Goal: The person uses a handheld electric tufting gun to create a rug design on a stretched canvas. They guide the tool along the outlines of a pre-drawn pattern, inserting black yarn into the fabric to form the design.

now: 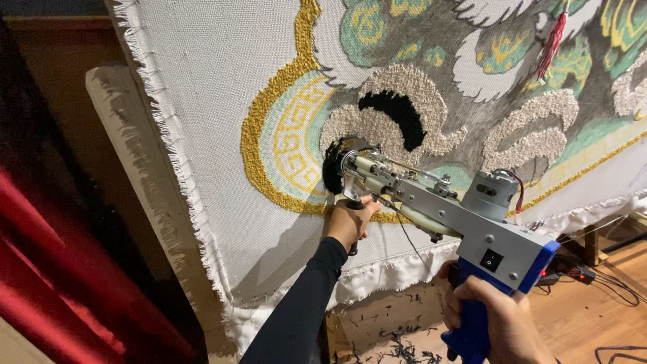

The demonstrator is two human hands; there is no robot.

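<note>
A grey metal tufting gun [438,209] with a blue handle is pressed nose-first against a stretched white cloth [202,101]. My left hand [349,221], in a black sleeve, grips the gun's front handle just below the nose. My right hand [495,320] holds the blue rear grip at the lower right. The nose sits on a patch of black tufted yarn [333,168], beside a gold and pale-green patterned border [290,135]. A black thread runs from the gun downward.
The cloth carries beige, black, green and yellow tufted shapes [397,108] and a frayed left edge on a wooden frame [128,148]. Red curtain [40,269] hangs at the left. Yarn scraps [404,347] and cables [606,276] lie on the wooden floor below.
</note>
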